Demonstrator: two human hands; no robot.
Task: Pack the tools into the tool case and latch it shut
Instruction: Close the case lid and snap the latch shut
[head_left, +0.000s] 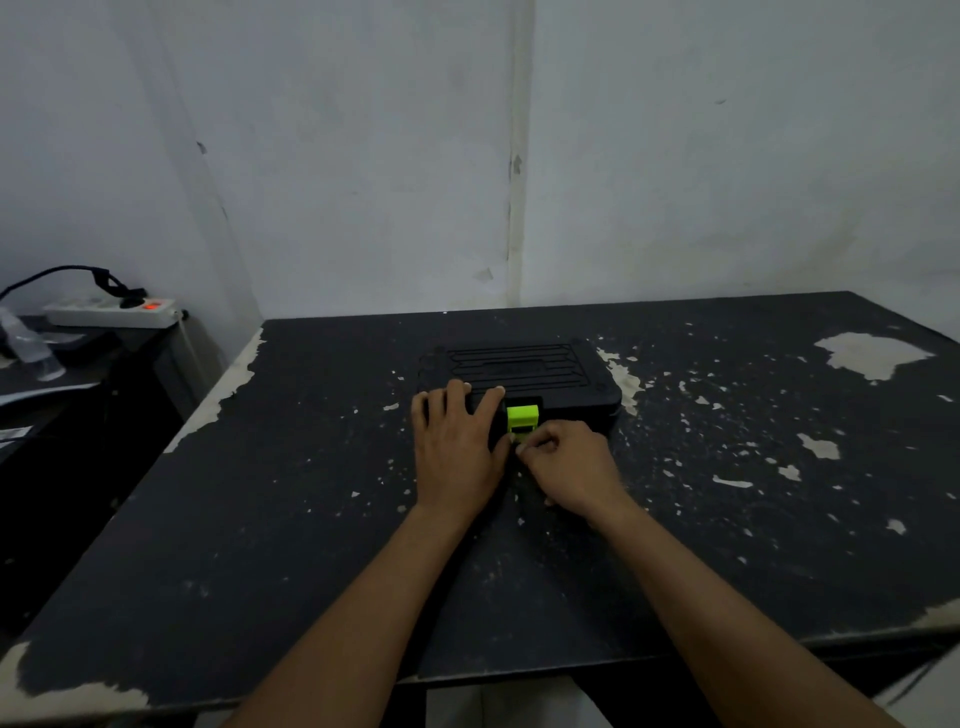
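A black tool case (545, 371) lies flat on the dark table with its ribbed lid down. A bright green latch (522, 419) sits at the middle of its near edge. My left hand (457, 441) rests flat on the lid's near left corner, fingers spread, pressing on it. My right hand (569, 467) is curled just below the latch, its fingertips pinching the latch's lower end. No loose tools are in sight; the inside of the case is hidden.
The table (260, 519) is black with chipped paint, set in a corner of white walls. To the left, a lower surface holds a white power strip (111, 310) with a lit red switch, a black cable and a clear plastic bottle (31, 345).
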